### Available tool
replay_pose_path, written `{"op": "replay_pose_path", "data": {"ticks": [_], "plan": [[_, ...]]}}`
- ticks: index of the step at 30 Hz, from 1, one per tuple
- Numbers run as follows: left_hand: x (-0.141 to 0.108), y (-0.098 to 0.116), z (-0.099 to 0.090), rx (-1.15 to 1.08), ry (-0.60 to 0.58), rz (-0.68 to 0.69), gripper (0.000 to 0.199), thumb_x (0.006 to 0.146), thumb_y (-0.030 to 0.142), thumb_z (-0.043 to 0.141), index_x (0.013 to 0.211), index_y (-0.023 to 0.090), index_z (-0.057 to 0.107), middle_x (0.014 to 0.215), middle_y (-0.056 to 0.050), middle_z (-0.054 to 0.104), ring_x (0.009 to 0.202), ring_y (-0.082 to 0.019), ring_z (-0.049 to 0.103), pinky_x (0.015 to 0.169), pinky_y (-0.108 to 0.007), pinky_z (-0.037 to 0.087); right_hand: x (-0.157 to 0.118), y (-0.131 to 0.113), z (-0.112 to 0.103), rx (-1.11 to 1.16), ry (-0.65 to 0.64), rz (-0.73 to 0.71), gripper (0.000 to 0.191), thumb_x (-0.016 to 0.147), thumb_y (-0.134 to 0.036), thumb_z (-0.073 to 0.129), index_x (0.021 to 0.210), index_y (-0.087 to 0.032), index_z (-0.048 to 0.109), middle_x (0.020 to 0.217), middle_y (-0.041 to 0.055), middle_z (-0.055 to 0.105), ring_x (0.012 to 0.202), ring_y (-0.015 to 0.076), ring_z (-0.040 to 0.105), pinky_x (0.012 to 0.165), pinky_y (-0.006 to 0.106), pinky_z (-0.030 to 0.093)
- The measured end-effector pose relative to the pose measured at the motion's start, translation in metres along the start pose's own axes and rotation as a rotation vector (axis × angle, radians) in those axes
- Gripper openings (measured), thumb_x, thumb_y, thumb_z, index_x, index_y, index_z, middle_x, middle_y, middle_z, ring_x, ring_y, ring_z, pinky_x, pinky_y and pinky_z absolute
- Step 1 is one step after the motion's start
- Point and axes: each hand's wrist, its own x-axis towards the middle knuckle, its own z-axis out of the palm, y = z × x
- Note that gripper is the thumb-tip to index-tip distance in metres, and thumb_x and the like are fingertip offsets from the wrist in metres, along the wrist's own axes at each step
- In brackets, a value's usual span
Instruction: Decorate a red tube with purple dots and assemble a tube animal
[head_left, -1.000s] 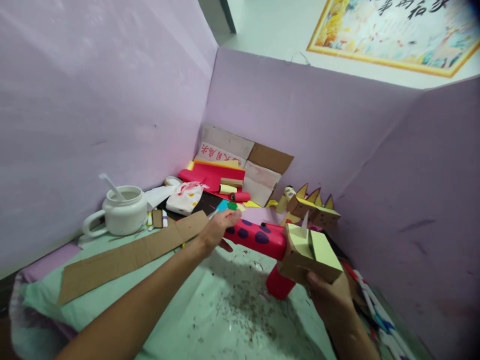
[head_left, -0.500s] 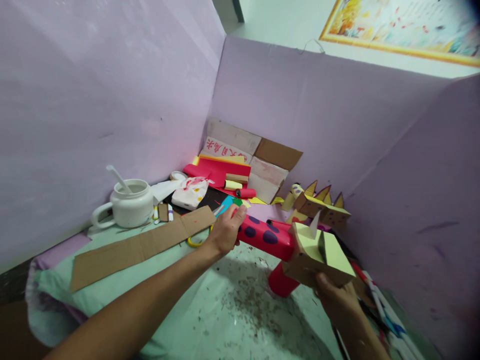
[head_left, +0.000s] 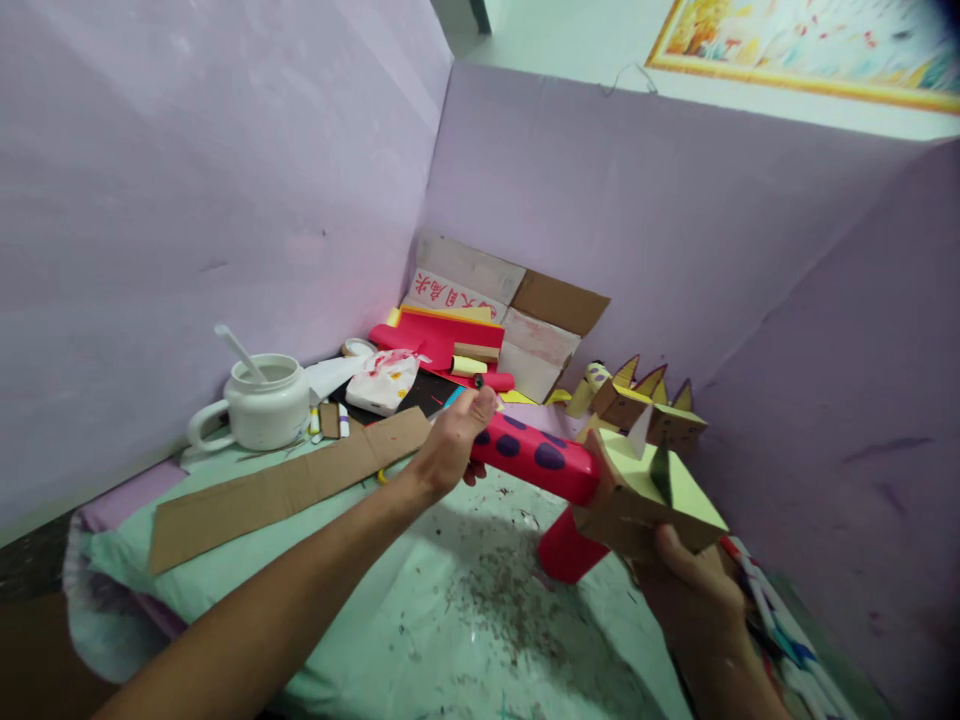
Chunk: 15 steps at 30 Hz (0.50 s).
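Observation:
My left hand (head_left: 454,440) is wrapped round the far left end of a red tube (head_left: 544,458) with purple spots. The tube's right end meets a box (head_left: 637,525) with a pale yellow top, which my right hand (head_left: 694,590) holds from its right side and below. A white pointed piece (head_left: 640,432) and a dark green one (head_left: 661,474) stand up from the box top. Below the tube, a red leg-like piece (head_left: 568,545) points down to the green cloth.
On the left stand a white mug (head_left: 268,405) with a stick in it and a long cardboard strip (head_left: 292,490). Red paper (head_left: 427,340) and folded cardboard (head_left: 562,303) are at the back. A spiked cardboard figure (head_left: 637,405) sits back right, markers (head_left: 780,620) at right.
Both hands and the joined pieces have shifted slightly; the box is a little further right and lower right in view. My left thumb has lifted up beside the tube's end.

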Motion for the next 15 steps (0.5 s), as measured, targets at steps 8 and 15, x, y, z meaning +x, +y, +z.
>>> {"op": "replay_pose_path", "data": {"ticks": [8,15], "plan": [[0.009,0.009,-0.019,-0.149,-0.047,-0.021,0.067,0.069,0.071,0.064,0.105,0.014,0.06,0.091,-0.009,0.067,0.069,-0.019,0.065,0.057,-0.028,0.049,-0.001,-0.018,0.035,0.378,-0.019,0.252,0.058,0.074,-0.071,0.062,0.117,-0.033,0.07,0.125,0.0066,0.071,0.126,0.0363,0.056,0.107,0.06,0.039],[0.004,-0.014,0.003,0.026,-0.214,-0.13,0.053,0.055,0.042,0.085,0.097,0.016,0.067,0.091,-0.009,0.068,0.087,-0.024,0.063,0.075,-0.035,0.046,-0.022,-0.006,0.05,0.436,-0.221,0.523,0.058,0.077,-0.068,0.058,0.106,-0.02,0.076,0.114,0.0144,0.074,0.106,0.0341,0.069,0.096,0.055,0.051]]}}
